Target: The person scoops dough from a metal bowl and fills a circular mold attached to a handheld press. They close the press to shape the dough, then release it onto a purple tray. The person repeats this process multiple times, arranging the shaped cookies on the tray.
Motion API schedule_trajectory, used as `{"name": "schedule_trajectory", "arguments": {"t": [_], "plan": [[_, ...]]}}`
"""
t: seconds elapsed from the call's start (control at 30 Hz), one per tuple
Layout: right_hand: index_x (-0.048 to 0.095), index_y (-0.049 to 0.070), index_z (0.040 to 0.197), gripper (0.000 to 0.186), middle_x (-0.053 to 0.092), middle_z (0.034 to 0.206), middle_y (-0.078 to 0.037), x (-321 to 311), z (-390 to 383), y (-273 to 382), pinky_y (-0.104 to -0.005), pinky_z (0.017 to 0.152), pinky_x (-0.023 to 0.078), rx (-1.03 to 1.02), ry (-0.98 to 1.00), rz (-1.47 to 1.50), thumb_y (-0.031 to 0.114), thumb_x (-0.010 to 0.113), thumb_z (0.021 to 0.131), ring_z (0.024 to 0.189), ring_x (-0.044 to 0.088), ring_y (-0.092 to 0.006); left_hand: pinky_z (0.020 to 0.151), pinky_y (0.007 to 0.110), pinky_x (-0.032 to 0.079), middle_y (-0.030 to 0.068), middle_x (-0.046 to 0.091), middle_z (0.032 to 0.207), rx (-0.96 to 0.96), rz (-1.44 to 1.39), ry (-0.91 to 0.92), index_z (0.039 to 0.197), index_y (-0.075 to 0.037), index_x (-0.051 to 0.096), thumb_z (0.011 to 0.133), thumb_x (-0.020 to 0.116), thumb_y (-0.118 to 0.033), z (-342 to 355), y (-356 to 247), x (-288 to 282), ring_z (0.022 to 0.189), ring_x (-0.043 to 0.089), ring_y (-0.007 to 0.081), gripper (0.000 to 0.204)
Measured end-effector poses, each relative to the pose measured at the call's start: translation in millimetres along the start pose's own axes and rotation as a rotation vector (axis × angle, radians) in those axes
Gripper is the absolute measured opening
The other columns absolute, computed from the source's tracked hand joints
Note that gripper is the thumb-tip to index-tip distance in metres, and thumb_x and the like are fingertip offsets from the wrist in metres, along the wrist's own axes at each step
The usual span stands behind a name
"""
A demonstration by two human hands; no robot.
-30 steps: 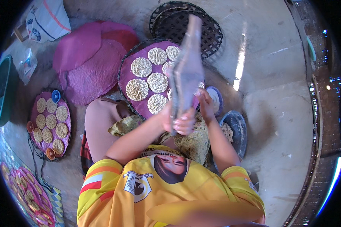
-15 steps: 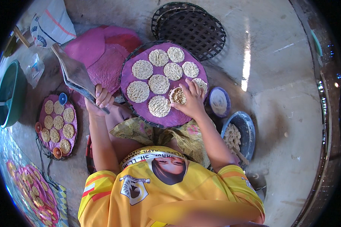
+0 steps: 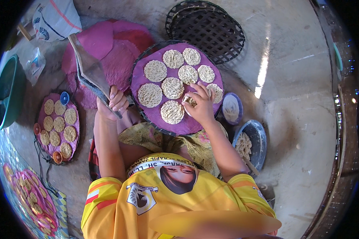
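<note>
My left hand (image 3: 113, 104) is wrapped round the lower end of a flat, two-leaved wooden board (image 3: 89, 71), grey-brown with a dark layer between its leaves, held up at a slant. With curled fingers my right hand (image 3: 201, 104) grips a small pale ring (image 3: 190, 100) with brownish strands inside, mostly hidden by the fingers. It is over the right part of a round tray lined in purple (image 3: 151, 112). Several pale, noodle-like discs (image 3: 172, 88) lie flat on this lining, one of them (image 3: 215, 93) just beside my right fingers.
Right of the tray are a purple-rimmed bowl of white powder (image 3: 231, 108) and a blue-grey basin (image 3: 260, 139) holding pale dough lumps. Dark woven trays (image 3: 205, 32) lie beyond. Leftward are pink-purple sheets (image 3: 93, 44), a smaller tray of discs (image 3: 76, 133) and a green tub (image 3: 8, 95).
My right fingers have closed further over the small ring, hiding more of it. The board in my left hand has shifted slightly right, and the view has shifted a little.
</note>
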State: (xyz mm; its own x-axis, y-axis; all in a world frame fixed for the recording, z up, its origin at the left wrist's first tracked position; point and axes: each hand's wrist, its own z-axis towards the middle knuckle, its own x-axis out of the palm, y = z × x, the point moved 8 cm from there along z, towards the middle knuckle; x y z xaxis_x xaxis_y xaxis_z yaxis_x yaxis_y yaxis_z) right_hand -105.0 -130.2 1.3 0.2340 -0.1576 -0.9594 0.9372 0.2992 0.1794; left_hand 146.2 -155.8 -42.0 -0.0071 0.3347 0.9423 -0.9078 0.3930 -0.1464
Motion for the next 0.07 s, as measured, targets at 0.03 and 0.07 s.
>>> {"name": "schedule_trajectory", "arguments": {"t": [0.03,0.07], "plan": [[0.063,0.012,0.096,0.041,0.044,0.123,-0.005,2.7,0.7,0.0,-0.0528,0.1,0.012,-0.011,0.014,0.01,0.035,0.069,0.063,0.122,0.032,-0.024,0.045,0.027,0.034,-0.0017,0.037,0.046,0.0,0.003,0.005,0.066,-0.008,0.042,0.086,0.032,-0.039,0.0,-0.3,0.3,0.038,0.037,0.0115,0.038],[0.063,0.013,0.096,0.04,0.043,0.124,-0.006,4.8,0.9,-0.4,-0.0535,0.1,0.012,-0.021,0.026,0.019,0.034,0.069,0.063,0.122,0.032,-0.0232,0.045,0.027,0.034,-0.0017,0.037,0.045,-0.004,-0.006,0.01,0.066,-0.008,0.042,0.086,0.032,-0.039,0.3,-0.1,0.8,0.038,0.037,0.0115,0.038]]}}
